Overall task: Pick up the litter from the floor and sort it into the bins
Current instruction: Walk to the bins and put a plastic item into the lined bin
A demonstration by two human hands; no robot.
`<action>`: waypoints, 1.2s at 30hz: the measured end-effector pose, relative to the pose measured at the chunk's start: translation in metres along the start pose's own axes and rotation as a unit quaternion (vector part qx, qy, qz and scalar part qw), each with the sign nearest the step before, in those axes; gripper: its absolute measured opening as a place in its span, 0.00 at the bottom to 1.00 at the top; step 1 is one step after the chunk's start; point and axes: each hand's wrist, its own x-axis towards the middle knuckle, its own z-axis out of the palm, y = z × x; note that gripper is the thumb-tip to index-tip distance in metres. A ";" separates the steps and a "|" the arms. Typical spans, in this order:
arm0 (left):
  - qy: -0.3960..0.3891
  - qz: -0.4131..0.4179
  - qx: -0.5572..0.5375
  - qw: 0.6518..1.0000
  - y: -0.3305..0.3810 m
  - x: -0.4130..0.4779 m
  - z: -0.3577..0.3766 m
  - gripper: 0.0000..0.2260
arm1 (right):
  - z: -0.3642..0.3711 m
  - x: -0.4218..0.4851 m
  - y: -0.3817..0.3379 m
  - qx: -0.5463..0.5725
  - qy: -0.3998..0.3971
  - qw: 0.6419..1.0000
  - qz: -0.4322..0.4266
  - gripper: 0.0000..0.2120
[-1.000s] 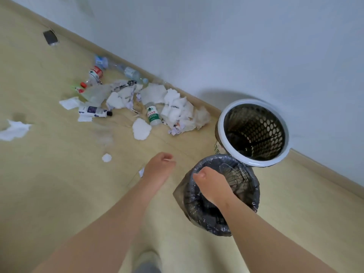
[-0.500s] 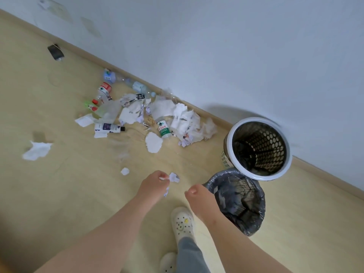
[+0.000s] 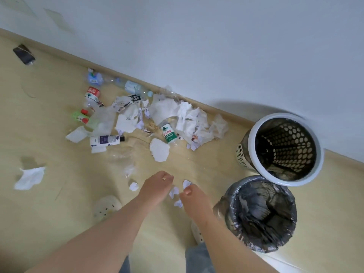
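Small white paper scraps (image 3: pixel 174 192) lie on the wooden floor between my two hands. My left hand (image 3: pixel 157 186) hovers just left of them with its fingers curled in and nothing visible in it. My right hand (image 3: pixel 194 198) is curled too, and one scrap (image 3: pixel 186 183) sticks up at its thumb and forefinger; whether it is gripped is unclear. Another scrap (image 3: pixel 134 186) lies left of my left hand. A bin lined with a black bag (image 3: pixel 232 194) stands right of my right hand, and a white perforated bin (image 3: pixel 254 133) stands behind it by the wall.
A litter pile lies along the skirting board: crumpled tissues (image 3: pixel 187 117), a green-label bottle (image 3: pixel 169 133), a white and purple bottle (image 3: pixel 105 139), a flat tissue (image 3: pixel 159 149). A lone tissue (image 3: pixel 29 178) lies far left. A dark object (image 3: pixel 24 54) rests at the back left.
My right hand has left the black-lined bin's rim and moved left and down to the scraps. Both hands now sit close together over them, and the view has tilted downward.
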 end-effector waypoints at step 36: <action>-0.187 0.207 0.366 0.888 -0.155 0.285 0.082 0.09 | 0.194 0.259 0.140 0.202 0.291 0.908 0.226 0.21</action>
